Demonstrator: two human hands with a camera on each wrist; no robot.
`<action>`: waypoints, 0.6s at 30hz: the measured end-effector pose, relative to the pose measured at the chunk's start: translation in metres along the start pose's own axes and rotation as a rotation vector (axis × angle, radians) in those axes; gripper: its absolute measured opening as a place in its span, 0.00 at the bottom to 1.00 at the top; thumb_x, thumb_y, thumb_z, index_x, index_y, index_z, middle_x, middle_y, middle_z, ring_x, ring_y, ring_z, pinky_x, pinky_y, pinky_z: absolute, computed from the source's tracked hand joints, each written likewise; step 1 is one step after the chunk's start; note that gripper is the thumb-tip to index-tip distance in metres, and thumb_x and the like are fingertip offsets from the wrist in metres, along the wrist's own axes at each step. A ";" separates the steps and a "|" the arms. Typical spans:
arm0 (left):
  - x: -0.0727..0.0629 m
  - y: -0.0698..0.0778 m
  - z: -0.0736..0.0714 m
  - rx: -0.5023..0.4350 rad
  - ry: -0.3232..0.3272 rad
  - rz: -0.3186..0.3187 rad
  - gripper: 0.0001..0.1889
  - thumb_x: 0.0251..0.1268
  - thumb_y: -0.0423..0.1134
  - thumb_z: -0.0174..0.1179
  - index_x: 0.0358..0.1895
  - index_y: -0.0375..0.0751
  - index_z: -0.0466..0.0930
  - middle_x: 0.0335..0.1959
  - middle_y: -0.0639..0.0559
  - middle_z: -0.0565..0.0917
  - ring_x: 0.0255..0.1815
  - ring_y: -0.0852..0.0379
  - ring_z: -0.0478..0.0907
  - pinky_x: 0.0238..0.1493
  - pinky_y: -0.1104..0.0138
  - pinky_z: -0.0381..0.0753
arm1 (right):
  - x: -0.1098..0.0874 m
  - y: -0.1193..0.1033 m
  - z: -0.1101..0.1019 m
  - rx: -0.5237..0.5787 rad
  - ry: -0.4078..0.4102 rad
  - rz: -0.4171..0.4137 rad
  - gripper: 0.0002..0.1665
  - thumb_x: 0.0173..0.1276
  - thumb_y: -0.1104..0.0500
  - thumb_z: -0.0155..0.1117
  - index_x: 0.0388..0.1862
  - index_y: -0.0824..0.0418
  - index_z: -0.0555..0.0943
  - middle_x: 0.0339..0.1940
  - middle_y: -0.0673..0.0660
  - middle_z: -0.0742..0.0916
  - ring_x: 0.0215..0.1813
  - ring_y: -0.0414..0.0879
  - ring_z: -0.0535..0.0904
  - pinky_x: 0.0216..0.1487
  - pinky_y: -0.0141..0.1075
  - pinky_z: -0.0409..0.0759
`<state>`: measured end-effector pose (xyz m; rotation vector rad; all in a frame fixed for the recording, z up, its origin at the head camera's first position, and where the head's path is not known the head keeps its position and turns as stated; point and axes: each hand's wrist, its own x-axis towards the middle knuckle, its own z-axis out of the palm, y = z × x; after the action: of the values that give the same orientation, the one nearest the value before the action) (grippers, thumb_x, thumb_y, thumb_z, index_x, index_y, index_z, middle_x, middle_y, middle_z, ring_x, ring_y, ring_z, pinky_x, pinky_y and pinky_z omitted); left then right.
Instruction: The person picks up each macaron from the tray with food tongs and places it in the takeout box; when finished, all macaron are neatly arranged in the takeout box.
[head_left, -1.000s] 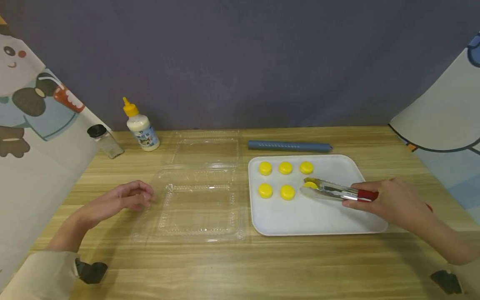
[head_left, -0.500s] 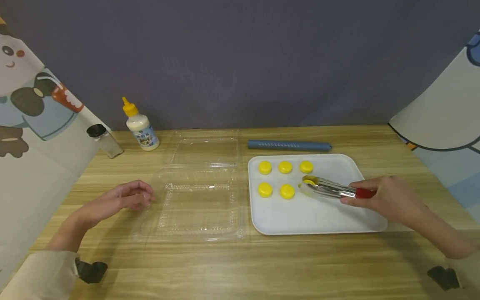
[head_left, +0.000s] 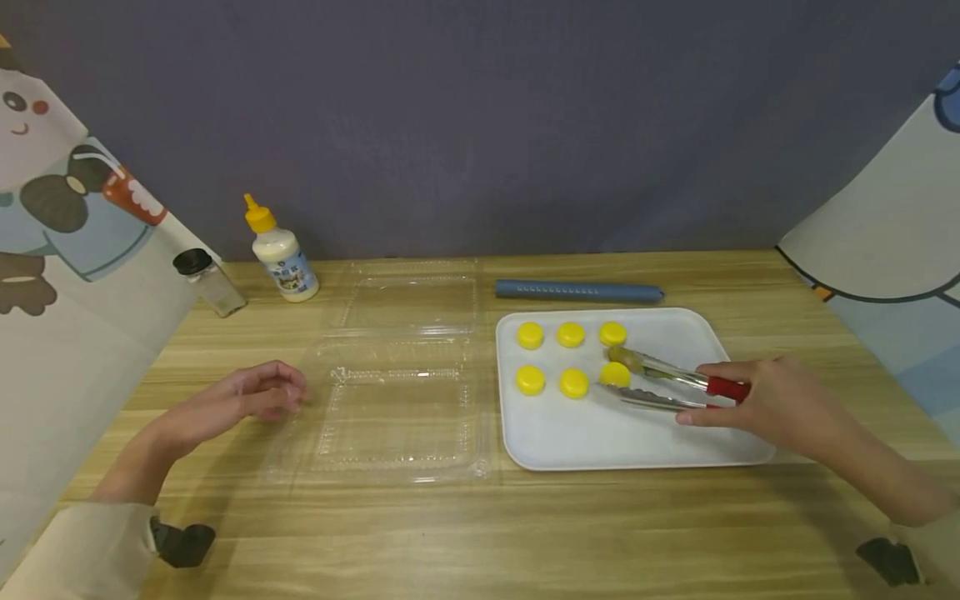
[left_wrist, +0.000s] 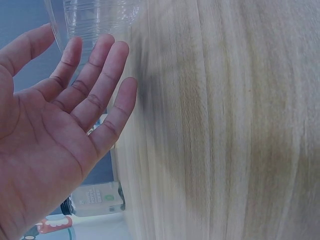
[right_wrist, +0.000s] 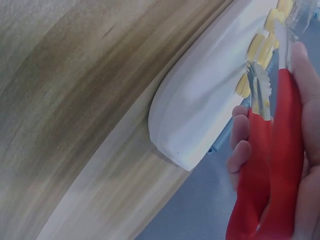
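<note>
My right hand (head_left: pixel 787 408) grips a pair of tongs (head_left: pixel 667 371) with red handles (right_wrist: pixel 286 150). The tongs' tips are spread on either side of a yellow macaron (head_left: pixel 615 374) on the white tray (head_left: pixel 570 442); whether they touch it I cannot tell. Several more yellow macarons (head_left: pixel 574 383) sit there in two rows. My left hand (head_left: pixel 240 398) holds nothing, its fingers loosely bent beside the left edge of a clear plastic container (head_left: pixel 408 467). The container's hinged lid (head_left: pixel 408 300) lies folded back. In the left wrist view the palm (left_wrist: pixel 47 135) shows, fingers extended.
Behind the tray lies a blue-grey stick-shaped thing (head_left: pixel 577 291). A squeeze bottle (head_left: pixel 285 262) with a yellow nozzle and a black-capped jar (head_left: pixel 213 285) stand at the back left. A dark cloth wall (head_left: pixel 480 125) rises behind the wooden table (head_left: pixel 465 542).
The tongs were closer together around the macaron half a second ago; now their tips are wider apart and the macaron shows more fully. My left hand has stayed in place.
</note>
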<state>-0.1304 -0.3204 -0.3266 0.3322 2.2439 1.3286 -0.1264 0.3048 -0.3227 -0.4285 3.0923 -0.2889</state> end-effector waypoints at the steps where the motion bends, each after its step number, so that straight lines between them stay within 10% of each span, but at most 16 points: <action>1: 0.000 0.000 0.000 0.001 0.001 -0.001 0.18 0.83 0.39 0.47 0.61 0.27 0.66 0.55 0.41 0.77 0.53 0.56 0.80 0.53 0.68 0.80 | 0.000 0.000 0.000 0.003 -0.010 0.003 0.50 0.47 0.28 0.78 0.55 0.65 0.86 0.14 0.47 0.68 0.21 0.42 0.61 0.20 0.32 0.58; 18: 0.000 -0.001 -0.001 0.008 -0.004 0.000 0.18 0.84 0.40 0.46 0.61 0.26 0.66 0.55 0.41 0.78 0.53 0.56 0.79 0.53 0.68 0.81 | -0.002 0.003 0.000 0.024 -0.029 -0.007 0.47 0.56 0.32 0.75 0.57 0.70 0.83 0.11 0.45 0.62 0.18 0.39 0.56 0.21 0.32 0.56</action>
<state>-0.1309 -0.3214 -0.3271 0.3370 2.2461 1.3181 -0.1258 0.3082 -0.3232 -0.4383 3.0562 -0.3171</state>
